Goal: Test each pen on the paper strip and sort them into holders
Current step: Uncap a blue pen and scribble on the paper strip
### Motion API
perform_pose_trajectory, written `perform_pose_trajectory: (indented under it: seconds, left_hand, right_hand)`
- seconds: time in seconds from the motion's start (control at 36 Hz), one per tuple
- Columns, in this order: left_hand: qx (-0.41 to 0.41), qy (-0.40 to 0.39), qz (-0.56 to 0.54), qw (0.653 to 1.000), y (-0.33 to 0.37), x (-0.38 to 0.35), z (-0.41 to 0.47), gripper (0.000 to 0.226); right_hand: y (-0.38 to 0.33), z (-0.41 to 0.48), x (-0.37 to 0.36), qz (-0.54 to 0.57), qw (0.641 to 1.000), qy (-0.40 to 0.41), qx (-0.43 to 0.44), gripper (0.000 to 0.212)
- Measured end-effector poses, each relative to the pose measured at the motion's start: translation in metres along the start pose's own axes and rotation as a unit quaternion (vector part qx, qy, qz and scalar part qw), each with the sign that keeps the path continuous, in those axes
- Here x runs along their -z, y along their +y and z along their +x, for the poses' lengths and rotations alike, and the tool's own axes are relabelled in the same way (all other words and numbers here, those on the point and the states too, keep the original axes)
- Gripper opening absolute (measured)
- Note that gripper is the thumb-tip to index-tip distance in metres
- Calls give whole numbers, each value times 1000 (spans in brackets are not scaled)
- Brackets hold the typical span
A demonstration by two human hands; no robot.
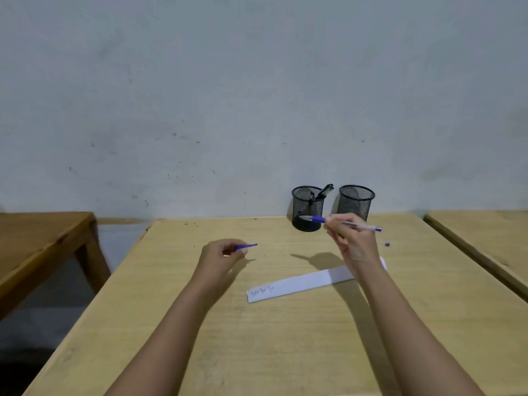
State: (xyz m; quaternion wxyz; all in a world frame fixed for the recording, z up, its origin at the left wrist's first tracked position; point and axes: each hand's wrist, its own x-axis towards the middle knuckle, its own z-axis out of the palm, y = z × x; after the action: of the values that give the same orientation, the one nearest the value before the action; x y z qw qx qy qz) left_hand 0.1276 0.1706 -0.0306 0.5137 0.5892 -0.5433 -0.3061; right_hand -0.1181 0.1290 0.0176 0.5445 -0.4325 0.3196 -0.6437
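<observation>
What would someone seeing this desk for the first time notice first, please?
Most striking is the right hand, raised over the middle of the table, holding a blue-gripped pen roughly level. To its left, the left hand pinches a small blue pen cap. Behind stand two black mesh holders by the wall, the left one holding pens, and a scribbled paper strip lies nearer.

Black wire-mesh holders (308, 207); matt wood table (285, 338); clear plastic pen (357, 225).

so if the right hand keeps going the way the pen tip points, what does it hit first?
Probably the left holder: the pen in the right hand points left with its tip over that holder's base. Depth is unclear, so it may pass in front.
</observation>
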Motion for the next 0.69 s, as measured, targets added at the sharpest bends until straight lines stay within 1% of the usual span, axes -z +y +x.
perform_pose_trajectory:
  seconds: [0.06, 0.19, 0.33, 0.42, 0.5, 0.58, 0.69]
  left_hand:
    - [-1, 14, 37, 999, -8, -7, 3, 11]
    - [-36, -28, 135, 990, -19, -7, 15, 5]
    - [-69, -42, 221, 972, -25, -9, 27, 14]
    - [-82, -54, 243, 965, -30, -10, 31, 16]
    - [-82, -67, 250, 962, -32, -9, 34, 23]
    - [-72, -44, 242, 967, -26, -6, 30, 31]
    - [-80, -8, 245, 966, -7, -2, 6, 32]
  right_hand:
    - [10, 0, 3, -15, 1000, -4, -7, 16]
    - [19, 5, 11, -19, 999, 9, -27, 18]
    - [25, 7, 13, -41, 998, 15, -45, 18]
    - [28, 8, 12, -49, 997, 10, -55, 17]
    - [30, 7, 9, -47, 997, 4, -63, 16]
    - [31, 4, 2, -35, 997, 1, -73, 15]
    - [33, -2, -6, -17, 996, -8, -91, 14]
